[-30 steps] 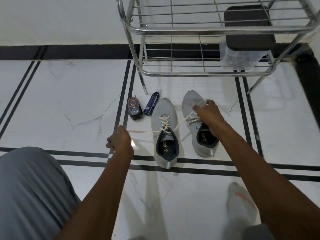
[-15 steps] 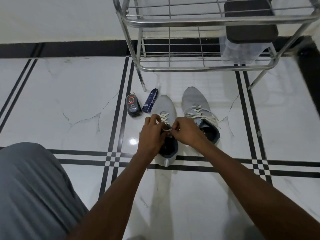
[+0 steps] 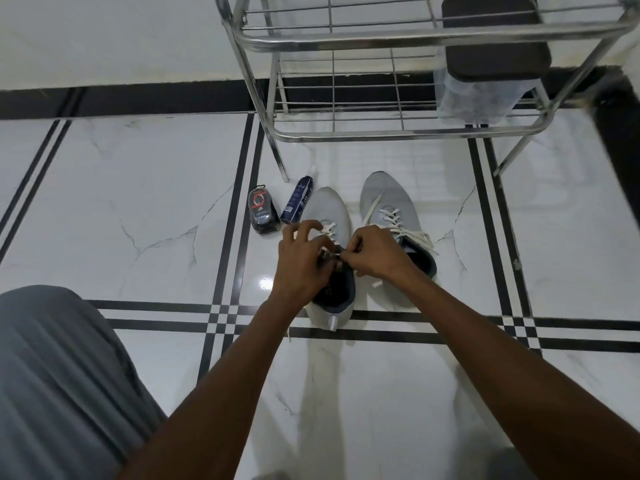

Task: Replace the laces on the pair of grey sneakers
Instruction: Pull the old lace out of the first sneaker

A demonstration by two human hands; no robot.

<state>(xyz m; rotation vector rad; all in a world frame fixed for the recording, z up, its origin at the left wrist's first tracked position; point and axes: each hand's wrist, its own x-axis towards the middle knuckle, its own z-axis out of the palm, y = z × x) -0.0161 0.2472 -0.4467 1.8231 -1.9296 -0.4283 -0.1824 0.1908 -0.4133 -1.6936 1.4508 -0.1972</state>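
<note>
A second ago the left hand point(image 3: 304, 261) was drawn far out to the left with a taut white lace point(image 3: 327, 232) while the right reached over the right-hand sneaker; now both hands meet over the left-hand grey sneaker point(image 3: 330, 271) in the centre of the frame. The right hand point(image 3: 375, 256) pinches the lace near the tongue. The left hand's fingers curl over the same spot, seemingly on the lace, though the grip itself is hidden. This looks like tightening done and knotting or tucking begun. The other grey sneaker point(image 3: 391, 216) stands just to the right, laced, its ends loose.

A shoe-polish pack point(image 3: 264, 213) and a blue spray can point(image 3: 297, 200) lie close on the left, and the steel shoe rack point(image 3: 381, 133) crowds the upper frame. Open tiled floor point(image 3: 138, 202) lies left and toward the bottom.
</note>
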